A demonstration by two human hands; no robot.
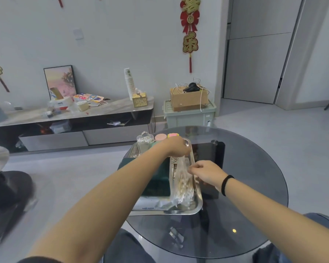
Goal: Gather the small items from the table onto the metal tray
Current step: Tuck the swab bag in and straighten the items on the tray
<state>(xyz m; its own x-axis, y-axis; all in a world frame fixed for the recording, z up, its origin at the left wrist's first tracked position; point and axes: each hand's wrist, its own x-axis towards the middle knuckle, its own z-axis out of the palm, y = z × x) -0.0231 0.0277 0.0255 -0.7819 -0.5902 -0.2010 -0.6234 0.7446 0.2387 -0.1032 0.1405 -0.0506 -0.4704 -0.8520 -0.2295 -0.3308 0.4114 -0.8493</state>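
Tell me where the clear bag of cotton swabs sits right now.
In the head view, the clear bag of cotton swabs lies on the metal tray, along its right side, beside the dark green box, with both hands at its top.

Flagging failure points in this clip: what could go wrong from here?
1. The metal tray overhangs the glass table's near-left edge; pressing there may tip it.
2. Both hands, left and right, hold the clear bag of sticks; a slipping grip might spill them.
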